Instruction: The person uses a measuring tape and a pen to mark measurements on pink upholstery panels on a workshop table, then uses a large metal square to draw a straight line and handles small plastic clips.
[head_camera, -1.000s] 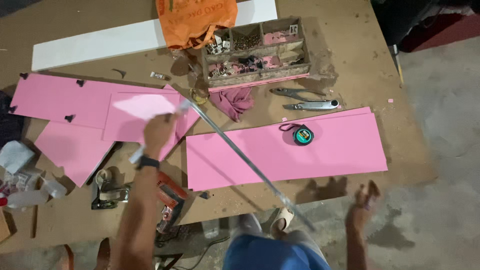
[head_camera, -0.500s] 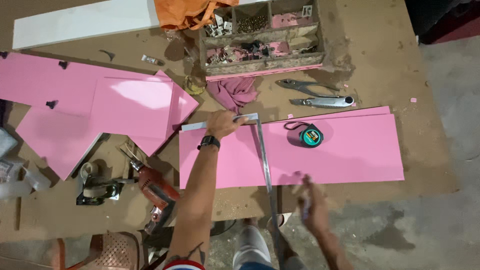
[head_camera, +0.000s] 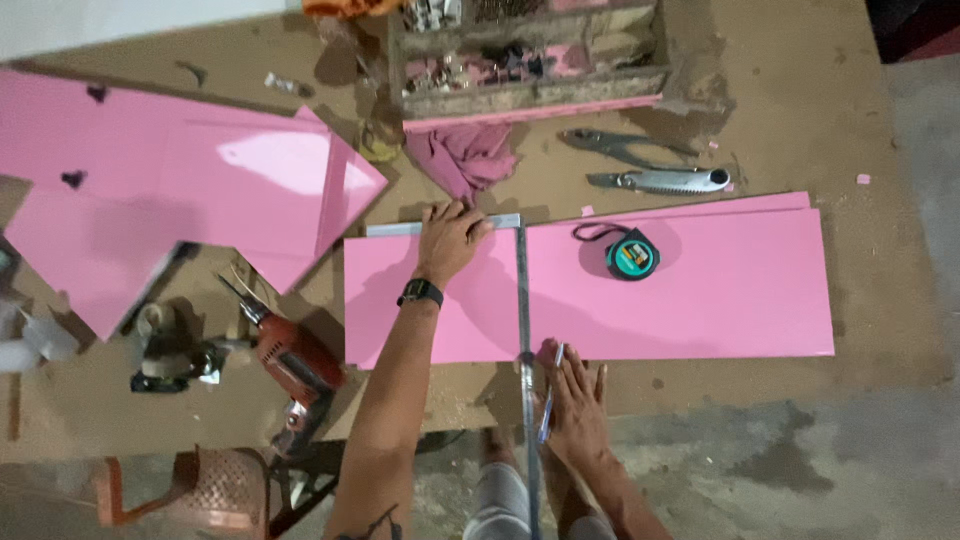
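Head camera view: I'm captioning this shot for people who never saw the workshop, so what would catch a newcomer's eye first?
The long pink panel lying across the brown workbench, with a metal T-square laid over it. The left hand presses the square's head at the panel's far edge, while the right hand holds a pen at the near edge beside the blade. A teal tape measure sits on the panel; more pink sheets lie at left.
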